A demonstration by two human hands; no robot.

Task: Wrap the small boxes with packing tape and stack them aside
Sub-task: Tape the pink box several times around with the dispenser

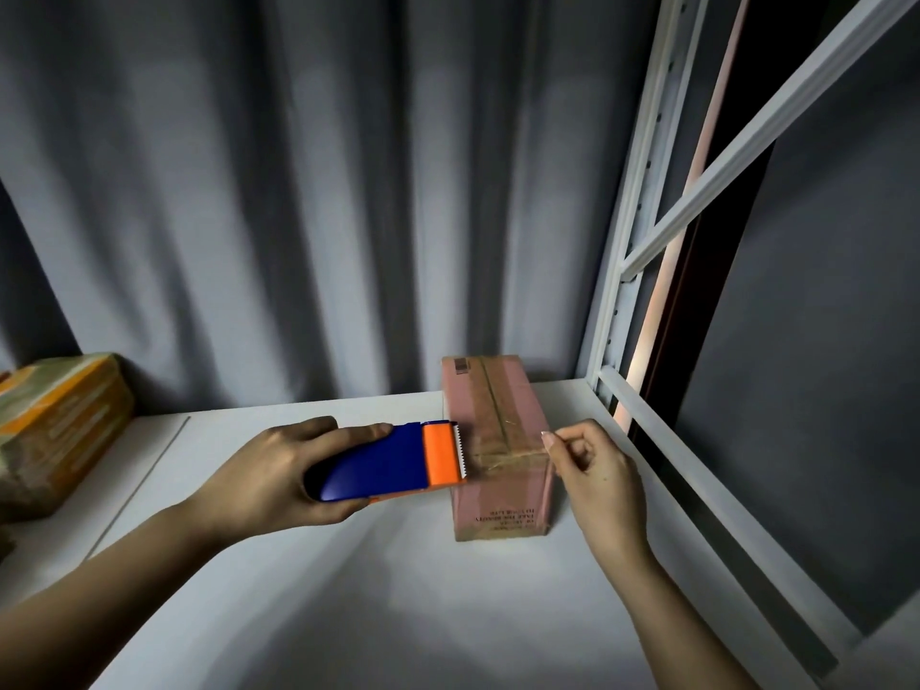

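My left hand [279, 483] holds the tape gun [393, 463]. My fingers are curled tight round its blue body, with my thumb along the top. The orange end with the little teeth points at the box [498, 440] and sits right at its left side, over the top edge. The box is pink-brown and long. It lies flat on the white table [398, 615], with one short end toward me and the other toward the curtain [298, 191]. A strip of tape [508, 460] goes across the top of the box, from the teeth of the tape gun to the right edge. Another strip runs the long way down the middle of the top. My right hand [597, 470] is at the right side of the box. My finger and thumb are pinched together on the end of the tape at that edge, and my other fingers are curled in. At the far left of the table sits a stack [55, 430] of wrapped boxes, orange and brown, well apart from the box. A white rack [642, 251] stands to the right, just past the table.
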